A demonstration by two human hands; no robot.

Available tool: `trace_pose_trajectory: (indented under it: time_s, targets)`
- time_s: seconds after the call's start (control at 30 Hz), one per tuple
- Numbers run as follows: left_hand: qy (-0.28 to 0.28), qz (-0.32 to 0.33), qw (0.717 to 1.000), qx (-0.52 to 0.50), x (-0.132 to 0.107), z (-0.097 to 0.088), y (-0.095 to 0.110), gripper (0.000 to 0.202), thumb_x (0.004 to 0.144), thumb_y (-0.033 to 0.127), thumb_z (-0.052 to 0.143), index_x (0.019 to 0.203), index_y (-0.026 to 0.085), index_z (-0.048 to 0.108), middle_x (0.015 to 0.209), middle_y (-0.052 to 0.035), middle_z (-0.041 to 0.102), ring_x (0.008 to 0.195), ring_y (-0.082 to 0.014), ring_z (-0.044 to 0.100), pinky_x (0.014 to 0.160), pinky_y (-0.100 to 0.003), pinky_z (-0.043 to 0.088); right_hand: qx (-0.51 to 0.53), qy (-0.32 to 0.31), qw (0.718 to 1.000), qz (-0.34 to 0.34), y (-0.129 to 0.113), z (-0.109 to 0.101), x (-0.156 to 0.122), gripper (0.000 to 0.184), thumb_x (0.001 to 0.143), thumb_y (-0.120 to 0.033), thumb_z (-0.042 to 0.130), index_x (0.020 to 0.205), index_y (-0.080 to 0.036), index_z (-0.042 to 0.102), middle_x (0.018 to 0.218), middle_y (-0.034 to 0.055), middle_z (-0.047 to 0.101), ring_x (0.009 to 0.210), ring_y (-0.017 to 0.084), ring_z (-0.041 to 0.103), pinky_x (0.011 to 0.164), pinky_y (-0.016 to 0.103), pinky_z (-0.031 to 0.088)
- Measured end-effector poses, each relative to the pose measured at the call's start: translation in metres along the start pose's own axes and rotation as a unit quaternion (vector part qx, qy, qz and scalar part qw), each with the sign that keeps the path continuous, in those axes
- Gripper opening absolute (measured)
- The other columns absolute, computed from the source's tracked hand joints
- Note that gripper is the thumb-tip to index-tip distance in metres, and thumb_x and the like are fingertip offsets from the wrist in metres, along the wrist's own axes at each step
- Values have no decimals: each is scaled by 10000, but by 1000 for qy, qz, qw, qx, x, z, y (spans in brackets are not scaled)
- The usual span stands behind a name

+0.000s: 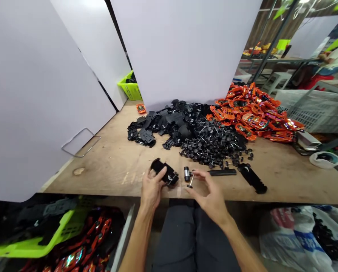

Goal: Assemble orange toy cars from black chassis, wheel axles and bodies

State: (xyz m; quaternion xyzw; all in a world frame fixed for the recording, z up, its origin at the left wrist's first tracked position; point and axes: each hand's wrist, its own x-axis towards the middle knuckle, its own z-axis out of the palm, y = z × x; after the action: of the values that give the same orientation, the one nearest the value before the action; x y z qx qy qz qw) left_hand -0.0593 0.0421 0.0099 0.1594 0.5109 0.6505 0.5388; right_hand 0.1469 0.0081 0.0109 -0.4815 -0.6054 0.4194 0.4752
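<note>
Gripping a black chassis (165, 173) at the table (114, 162) edge, the left hand (152, 189) is closed on it; the right hand (210, 193) pinches a wheel axle (190, 181) just beside. A small hammer (222, 172) lies near. Behind, piles of chassis (154, 126), axles (214, 145) and orange car bodies (253, 113) suggest that most of the assembly is yet to be done.

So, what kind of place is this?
Probably a toy-car assembly workshop: the workbench carries heaps of black chassis, wheel axles and orange car bodies; the left hand holds a chassis, the right hand an axle.
</note>
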Motion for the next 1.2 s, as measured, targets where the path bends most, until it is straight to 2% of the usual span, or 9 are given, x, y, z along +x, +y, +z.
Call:
trace_pose_trajectory:
  time_s: [0.13, 0.33, 0.5, 0.6, 0.7, 0.9, 1.0, 1.13, 1.2]
  targets:
    - [68, 45, 995, 59, 6, -18, 9, 396, 647, 189, 888, 990, 170, 691, 919, -52, 776, 768, -193, 761, 660, -261, 625, -85, -65, 992, -68, 30, 7, 21, 439, 890, -299, 772, 1316, -304, 669, 1420, 71, 663, 1361, 284, 598, 1219, 469, 431]
    - [35, 44, 982, 179, -12, -14, 1, 475, 586, 387, 942, 886, 184, 634, 698, 9, 697, 562, -168, 688, 490, -245, 583, -104, -69, 989, -80, 42, -22, 71, 367, 840, -224, 785, 1201, -248, 720, 1442, 89, 651, 1351, 249, 604, 1193, 409, 456]
    - [-90, -27, 985, 148, -33, 2, -18, 602, 590, 458, 955, 993, 182, 603, 987, -55, 719, 881, -252, 759, 723, -409, 682, -48, -25, 998, -41, 16, -42, 44, 535, 850, -398, 812, 1343, -286, 636, 1441, 87, 643, 1201, 248, 690, 960, 377, 622]
    - [-127, -36, 980, 147, -39, 3, -22, 592, 657, 539, 913, 1007, 185, 594, 984, -29, 671, 944, -240, 730, 822, -441, 667, -50, -58, 996, -46, 6, -41, 26, 773, 835, -402, 852, 1512, -320, 487, 1463, 84, 628, 1312, 270, 626, 1105, 463, 538]
    - [-168, -57, 969, 169, -41, -2, -21, 572, 714, 623, 850, 984, 186, 598, 906, -6, 648, 929, -218, 697, 844, -398, 636, -102, -148, 978, -102, 5, -21, 21, 728, 837, -390, 861, 1488, -321, 543, 1467, 86, 635, 1370, 288, 587, 1198, 516, 433]
    - [-139, -48, 962, 231, -32, -1, -32, 545, 638, 576, 921, 917, 191, 653, 898, -32, 692, 988, -244, 700, 832, -314, 605, -200, -166, 959, -114, 2, 9, 15, 699, 789, -368, 900, 1410, -243, 605, 1356, 112, 705, 1289, 301, 644, 1136, 478, 481]
    - [-133, -80, 970, 187, -22, 5, -40, 467, 650, 474, 942, 902, 202, 658, 1001, -61, 720, 1024, -287, 738, 798, -368, 650, -250, -137, 946, -153, -2, -31, 24, 838, 772, -450, 893, 1498, -278, 514, 1436, 94, 656, 1328, 298, 613, 1147, 461, 472]
    - [-137, -131, 972, 140, -15, 11, -40, 464, 590, 398, 985, 850, 186, 664, 985, -60, 706, 1045, -310, 736, 816, -445, 682, -419, 147, 892, -87, -13, -155, 78, 343, 1042, -409, 530, 1345, -275, 619, 1321, 91, 703, 1220, 263, 662, 1060, 441, 527]
    - [-136, -121, 974, 135, -15, 15, -41, 507, 529, 396, 1012, 804, 184, 642, 934, -41, 679, 1032, -308, 726, 810, -467, 686, -447, 212, 867, -63, -11, -215, 125, 361, 1018, -326, 518, 1307, -141, 631, 1335, 222, 657, 1290, 368, 589, 1099, 572, 454]
